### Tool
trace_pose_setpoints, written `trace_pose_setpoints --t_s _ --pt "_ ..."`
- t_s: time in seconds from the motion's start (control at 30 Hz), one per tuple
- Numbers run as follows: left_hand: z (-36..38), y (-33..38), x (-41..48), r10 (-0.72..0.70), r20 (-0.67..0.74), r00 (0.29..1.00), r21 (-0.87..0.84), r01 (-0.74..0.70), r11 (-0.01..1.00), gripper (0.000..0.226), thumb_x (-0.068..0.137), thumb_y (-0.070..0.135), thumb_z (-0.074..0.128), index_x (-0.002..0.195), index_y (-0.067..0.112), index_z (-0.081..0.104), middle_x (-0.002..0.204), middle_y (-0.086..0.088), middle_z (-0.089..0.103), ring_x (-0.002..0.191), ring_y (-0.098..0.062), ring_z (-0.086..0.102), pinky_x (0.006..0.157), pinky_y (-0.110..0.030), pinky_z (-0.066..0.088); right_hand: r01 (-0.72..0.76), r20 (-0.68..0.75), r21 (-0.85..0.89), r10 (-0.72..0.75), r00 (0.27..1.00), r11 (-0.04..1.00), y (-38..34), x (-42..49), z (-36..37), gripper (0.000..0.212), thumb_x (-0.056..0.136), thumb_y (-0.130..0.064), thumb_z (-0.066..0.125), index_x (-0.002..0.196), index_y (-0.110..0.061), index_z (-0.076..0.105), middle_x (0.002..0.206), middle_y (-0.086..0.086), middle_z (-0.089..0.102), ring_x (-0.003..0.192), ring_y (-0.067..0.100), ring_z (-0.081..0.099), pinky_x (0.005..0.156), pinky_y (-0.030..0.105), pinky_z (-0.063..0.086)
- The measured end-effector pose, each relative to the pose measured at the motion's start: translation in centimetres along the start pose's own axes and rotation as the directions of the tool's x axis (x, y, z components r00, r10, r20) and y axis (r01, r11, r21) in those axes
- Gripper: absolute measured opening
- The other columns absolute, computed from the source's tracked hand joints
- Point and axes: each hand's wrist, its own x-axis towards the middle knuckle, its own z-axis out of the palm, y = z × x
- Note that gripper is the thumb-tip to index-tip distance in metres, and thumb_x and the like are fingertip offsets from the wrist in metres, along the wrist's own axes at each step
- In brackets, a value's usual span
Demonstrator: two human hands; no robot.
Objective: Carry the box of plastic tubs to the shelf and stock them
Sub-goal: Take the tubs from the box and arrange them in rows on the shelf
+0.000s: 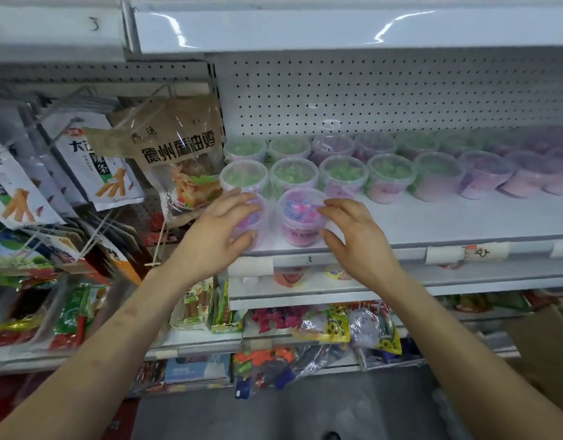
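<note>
Tubs (388,176) of clear plastic stand in rows on the white shelf (448,217), some with green bits inside and some pink or purple. Two more stand at the front edge of the shelf, at its left end, side by side and nearly touching. The left hand (216,231) holds the left front tub (254,221). Its fingers lie curled over the lid and its thumb presses the side low down, so most of this tub is hidden. The right hand (353,231) holds the right front tub (301,214), which has pink and blue bits in it and a pink label. Its fingers are bent, with the tips on the right rim of the lid, and the thumb touches the side near the bottom. Both front tubs sit on the shelf, just in front of the green ones. Behind the rows is a white back wall (385,93) full of small holes. To the left, snack bags (178,154) hang on hooks. A paper tag (481,251) with writing is stuck on the shelf's front edge. Lower shelves hold more bright packets (326,325).
</note>
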Motion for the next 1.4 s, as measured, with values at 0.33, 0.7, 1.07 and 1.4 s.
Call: trace_pose_setpoints --t_s 0.33,0.7,1.07,1.4 --pt "11.8 16.3 7.3 0.396 0.135 0.908 -0.169 -0.373 0.912 0.077 0.091 0.050 0.062 0.157 0.015 0.043 0.160 -0.006 0.042 0.150 -0.027 0.035 0.125 -0.041 0.030 -0.431 -0.080 -0.212 0.424 0.902 0.877 3.8 -11.9 -7.8 0.080 0.091 -0.041 0.072 0.156 -0.009 0.038 0.157 0.010 0.043 0.144 0.030 0.042 0.116 0.046 0.041" --pt "26.7 35.9 14.0 0.487 0.360 0.796 -0.080 -0.494 0.866 0.091 0.083 0.066 0.066 0.158 0.026 0.032 0.165 -0.004 0.031 0.149 -0.030 0.033 0.121 -0.052 0.030 -0.728 -0.202 -0.316 0.706 0.679 0.609 16.9 -29.1 -20.2 0.094 0.079 -0.051 0.076 0.156 -0.015 0.037 0.155 0.009 0.040 0.142 0.031 0.041 0.113 0.050 0.042" --pt "39.1 52.1 17.6 0.560 0.484 0.672 -0.111 -0.587 0.802 0.088 0.084 0.065 0.070 0.158 0.033 0.035 0.169 -0.011 0.017 0.151 -0.036 0.024 0.116 -0.058 0.034 -0.961 -0.227 -0.142 0.937 0.266 0.238 26.3 -45.8 -28.3 0.097 0.081 -0.049 0.081 0.159 -0.016 0.033 0.161 0.005 0.035 0.147 0.027 0.036 0.119 0.042 0.034" --pt "50.7 57.4 22.5 0.557 0.663 0.500 -0.097 -0.680 0.727 0.081 0.087 0.066 0.064 0.156 0.036 0.033 0.169 -0.011 0.014 0.155 -0.037 0.018 0.122 -0.059 0.026 -0.990 -0.208 -0.138 0.978 0.013 -0.017 32.9 -51.4 -28.8 0.090 0.081 -0.041 0.082 0.153 -0.013 0.037 0.151 0.011 0.044 0.136 0.032 0.045 0.112 0.045 0.041"
